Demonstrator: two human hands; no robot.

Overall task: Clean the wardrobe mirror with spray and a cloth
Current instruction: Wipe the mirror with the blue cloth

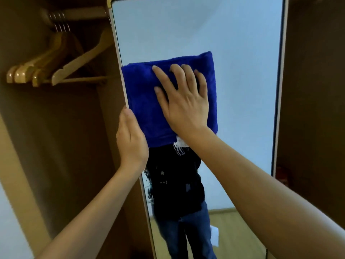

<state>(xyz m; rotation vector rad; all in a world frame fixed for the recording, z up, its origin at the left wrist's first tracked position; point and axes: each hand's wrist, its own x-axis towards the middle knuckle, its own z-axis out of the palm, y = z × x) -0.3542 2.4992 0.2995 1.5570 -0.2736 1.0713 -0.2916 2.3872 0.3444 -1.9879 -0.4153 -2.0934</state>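
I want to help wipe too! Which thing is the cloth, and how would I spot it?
Find the tall mirror on the wardrobe door, with wooden hangers beside it. Against the glass near its left edge, the cloth is pressed flat under the right hand, just above the left hand holding the mirror's edge. It is the only bright blue, fluffy thing there.
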